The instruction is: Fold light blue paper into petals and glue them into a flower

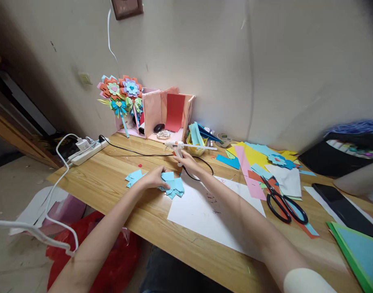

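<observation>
My left hand (154,178) rests on the wooden table (107,183) with its fingers closed on a light blue cut-paper shape (174,186). A second light blue paper piece (133,177) lies just to its left. My right hand (188,161) grips the handle of a white glue gun (177,147), whose nozzle points left above the blue paper. The gun's black cord (131,151) runs left across the table to a white power strip (88,151). A white sheet (201,211) lies under my right forearm.
Paper flowers (122,91) and a pink cardboard organiser (164,112) stand against the wall. Black scissors (284,201) lie on coloured paper scraps (253,162) at right, near a black phone (341,207) and green-blue sheets (360,252). A red bag (113,260) sits on the floor.
</observation>
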### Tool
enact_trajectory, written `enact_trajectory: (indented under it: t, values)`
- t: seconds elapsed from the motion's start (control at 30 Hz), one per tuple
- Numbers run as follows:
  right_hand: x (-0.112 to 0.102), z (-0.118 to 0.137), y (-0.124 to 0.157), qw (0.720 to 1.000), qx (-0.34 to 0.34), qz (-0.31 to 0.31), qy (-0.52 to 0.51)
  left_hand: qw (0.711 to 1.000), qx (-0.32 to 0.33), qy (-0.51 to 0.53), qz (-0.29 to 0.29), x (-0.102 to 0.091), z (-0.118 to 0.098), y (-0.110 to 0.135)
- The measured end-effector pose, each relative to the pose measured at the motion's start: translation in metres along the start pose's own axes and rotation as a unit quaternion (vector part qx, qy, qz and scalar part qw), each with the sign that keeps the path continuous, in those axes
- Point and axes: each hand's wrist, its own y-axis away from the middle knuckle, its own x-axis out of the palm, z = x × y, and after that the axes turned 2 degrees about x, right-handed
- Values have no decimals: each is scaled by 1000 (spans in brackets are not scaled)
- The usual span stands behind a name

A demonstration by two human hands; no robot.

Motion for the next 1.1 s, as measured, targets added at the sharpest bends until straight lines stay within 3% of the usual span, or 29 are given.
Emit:
enact_trajectory:
  t: [0.1,0.2,0.3,0.37,0.43,0.53,0.6,0.67,0.7,0.8,0.9,0.97,1.03,1.1]
  values:
    - [17,-11,-26,997,-8,-4,78,993,-27,113,-9,0,7,11]
    - [31,-18,-45,993,2,-4,116,978,-25,198,-58,-1,6,25]
    - [39,-19,-51,990,19,-14,142,969,16,220,-113,-1,-5,38]
    - [37,-15,-46,988,23,-17,154,962,75,188,-185,0,-14,47]
    - [28,-6,-30,986,25,-20,161,948,150,140,-244,3,-22,53]
    - [4,19,14,986,61,-44,151,918,265,54,-289,11,-30,56]
    - [-16,39,50,989,134,34,55,898,327,-1,-296,17,-34,51]
    - [-35,56,84,967,185,160,-66,878,377,-40,-292,25,-40,43]
    - [-43,63,98,961,191,173,-104,869,399,-55,-288,30,-45,38]
    - [-63,69,124,969,188,106,-124,848,442,-72,-284,42,-65,19]
    - [-80,63,133,975,185,30,-116,871,401,0,-283,52,-83,1]
    - [-90,58,135,978,181,-14,-99,901,332,123,-252,56,-89,-10]
    - [-98,55,136,981,171,-47,-82,910,242,287,-176,59,-89,-19]
    - [-103,53,136,982,165,-59,-68,886,146,433,-75,63,-86,-26]
